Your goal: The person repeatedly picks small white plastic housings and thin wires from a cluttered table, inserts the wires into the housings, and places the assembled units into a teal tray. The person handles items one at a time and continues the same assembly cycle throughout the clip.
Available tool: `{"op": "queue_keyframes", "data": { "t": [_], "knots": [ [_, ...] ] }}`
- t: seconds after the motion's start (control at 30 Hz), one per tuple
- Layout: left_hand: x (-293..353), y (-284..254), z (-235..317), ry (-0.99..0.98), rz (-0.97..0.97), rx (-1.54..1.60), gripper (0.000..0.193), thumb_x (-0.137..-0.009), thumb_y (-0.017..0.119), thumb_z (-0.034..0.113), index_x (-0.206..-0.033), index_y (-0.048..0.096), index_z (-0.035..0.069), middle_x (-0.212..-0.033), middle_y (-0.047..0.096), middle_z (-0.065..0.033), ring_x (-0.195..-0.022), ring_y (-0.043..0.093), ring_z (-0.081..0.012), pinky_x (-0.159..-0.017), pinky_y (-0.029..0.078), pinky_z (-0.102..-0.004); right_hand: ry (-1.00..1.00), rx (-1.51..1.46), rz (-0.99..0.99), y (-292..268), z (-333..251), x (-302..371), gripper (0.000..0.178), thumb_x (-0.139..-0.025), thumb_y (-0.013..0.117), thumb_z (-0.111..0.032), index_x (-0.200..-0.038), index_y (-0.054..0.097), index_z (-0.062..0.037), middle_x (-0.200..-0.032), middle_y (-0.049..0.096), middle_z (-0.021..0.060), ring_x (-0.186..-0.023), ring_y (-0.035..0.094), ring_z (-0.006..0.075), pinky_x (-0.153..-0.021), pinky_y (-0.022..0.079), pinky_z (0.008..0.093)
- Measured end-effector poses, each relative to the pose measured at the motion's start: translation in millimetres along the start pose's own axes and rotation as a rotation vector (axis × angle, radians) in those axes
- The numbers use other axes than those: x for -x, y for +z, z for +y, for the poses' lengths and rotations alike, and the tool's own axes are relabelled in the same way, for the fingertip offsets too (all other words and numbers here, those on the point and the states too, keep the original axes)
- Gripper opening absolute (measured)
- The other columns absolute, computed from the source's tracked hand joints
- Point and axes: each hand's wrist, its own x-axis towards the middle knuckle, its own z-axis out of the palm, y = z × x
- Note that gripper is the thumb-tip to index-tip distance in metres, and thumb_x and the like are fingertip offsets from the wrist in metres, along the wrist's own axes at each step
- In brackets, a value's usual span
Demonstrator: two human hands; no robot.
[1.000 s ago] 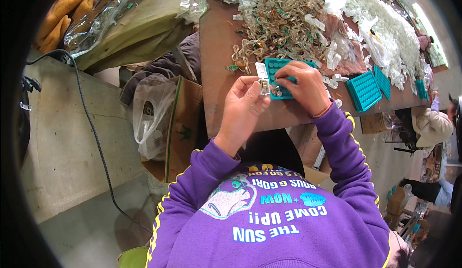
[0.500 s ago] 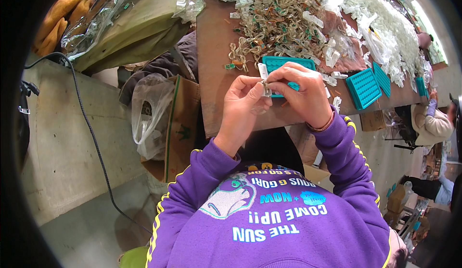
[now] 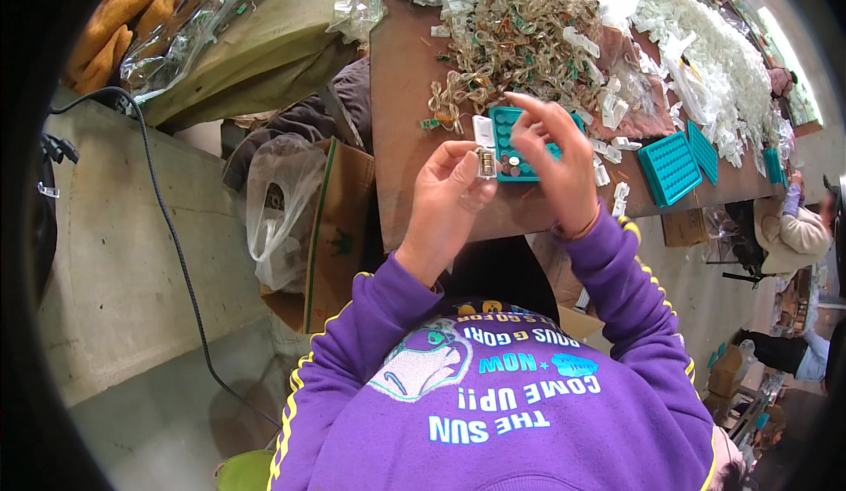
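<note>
My left hand pinches a small white plastic case between thumb and fingertips. The case's white lid stands swung open, and metallic parts show inside. Just to the right, my right hand hovers over a teal tray, its fingers apart and nothing visible in them. The tray has rows of round pockets, and a few small disc-shaped pieces lie in its near left corner. My right hand covers much of the tray.
Beyond the tray lies a tangled heap of clear-coated wires. Many white plastic cases are piled at the far right. More teal trays rest on the table's right side. A cardboard box with a plastic bag stands left of the table.
My right hand has left the white case and moved right, its fingers spreading over the teal tray. My left hand still holds the case, whose inside is now exposed.
</note>
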Motion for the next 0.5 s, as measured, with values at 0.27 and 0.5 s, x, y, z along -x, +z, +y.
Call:
{"op": "queue_keyframes", "data": {
  "t": [0.27, 0.5],
  "knots": [
    [-4, 4, 5, -0.117, 0.022, 0.077, 0.024, -0.1, 0.055, 0.014, -0.119, 0.056, 0.001, -0.098, 0.062, -0.0023, -0.081, 0.057, -0.0072, -0.069, 0.048, -0.0193, 0.042, -0.014, 0.036, 10, -1, -7, 0.009, -0.086, 0.07, -0.006, -0.09, 0.064, -0.0006, -0.08, 0.064, 0.0002, -0.073, 0.061, 0.0081, -0.065, 0.05, 0.0235],
    [-3, 15, 12, -0.141, 0.064, 0.183, 0.021, -0.098, 0.058, 0.016, -0.115, 0.058, 0.002, -0.096, 0.063, -0.0016, -0.077, 0.057, -0.0073, -0.068, 0.049, -0.0224, -0.21, 0.015, 0.121, 17, -2, -1, 0.02, -0.075, 0.073, 0.003, -0.095, 0.069, -0.0022, -0.088, 0.067, 0.0113, -0.078, 0.066, 0.0231, -0.071, 0.053, 0.0311]
  ]
}}
